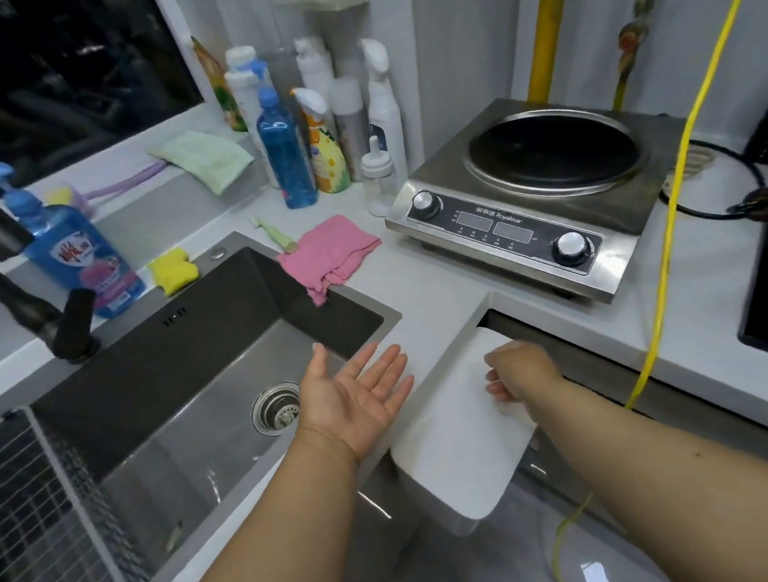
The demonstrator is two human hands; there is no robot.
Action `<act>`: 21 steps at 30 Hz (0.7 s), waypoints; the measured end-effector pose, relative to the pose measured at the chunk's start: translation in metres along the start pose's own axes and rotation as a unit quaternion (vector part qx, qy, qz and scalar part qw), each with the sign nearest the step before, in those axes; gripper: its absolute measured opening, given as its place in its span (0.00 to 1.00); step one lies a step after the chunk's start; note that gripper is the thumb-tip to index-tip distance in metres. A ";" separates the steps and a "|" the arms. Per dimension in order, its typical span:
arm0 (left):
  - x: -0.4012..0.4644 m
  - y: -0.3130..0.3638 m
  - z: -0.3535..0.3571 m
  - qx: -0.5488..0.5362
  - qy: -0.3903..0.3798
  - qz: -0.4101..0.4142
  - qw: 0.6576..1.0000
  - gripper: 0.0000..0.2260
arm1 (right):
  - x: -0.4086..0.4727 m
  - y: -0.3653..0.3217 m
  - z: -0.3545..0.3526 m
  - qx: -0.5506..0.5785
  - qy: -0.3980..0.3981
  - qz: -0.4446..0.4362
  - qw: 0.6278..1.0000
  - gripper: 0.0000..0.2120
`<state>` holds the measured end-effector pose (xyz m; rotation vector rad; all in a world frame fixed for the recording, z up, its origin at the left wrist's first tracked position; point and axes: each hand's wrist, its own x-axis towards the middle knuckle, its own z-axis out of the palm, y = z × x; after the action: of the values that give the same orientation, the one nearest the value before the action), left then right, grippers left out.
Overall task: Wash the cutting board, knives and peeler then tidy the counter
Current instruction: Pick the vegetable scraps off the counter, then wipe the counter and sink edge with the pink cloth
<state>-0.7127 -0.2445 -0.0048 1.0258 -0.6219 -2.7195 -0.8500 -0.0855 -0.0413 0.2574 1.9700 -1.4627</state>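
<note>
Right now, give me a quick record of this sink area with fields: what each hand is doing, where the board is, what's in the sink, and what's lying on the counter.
left hand: left hand open, palm up, over the sink's right edge, holding nothing
right hand: right hand grips the white cutting board
board: held in front of the counter edge, tilted
sink: sink holds only a drain strainer
counter: pink cloth, yellow sponge, induction cooker
knives, peeler: not visible
</note>
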 end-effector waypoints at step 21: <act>0.005 0.051 0.022 -0.040 0.057 0.105 0.992 0.32 | 0.019 -0.104 0.082 0.055 -0.278 -0.050 0.958 0.28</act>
<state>-0.7309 -0.2846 0.0296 1.0245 -0.5627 -2.4651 -0.8867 -0.2008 0.0160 -0.1965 1.4652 -1.5061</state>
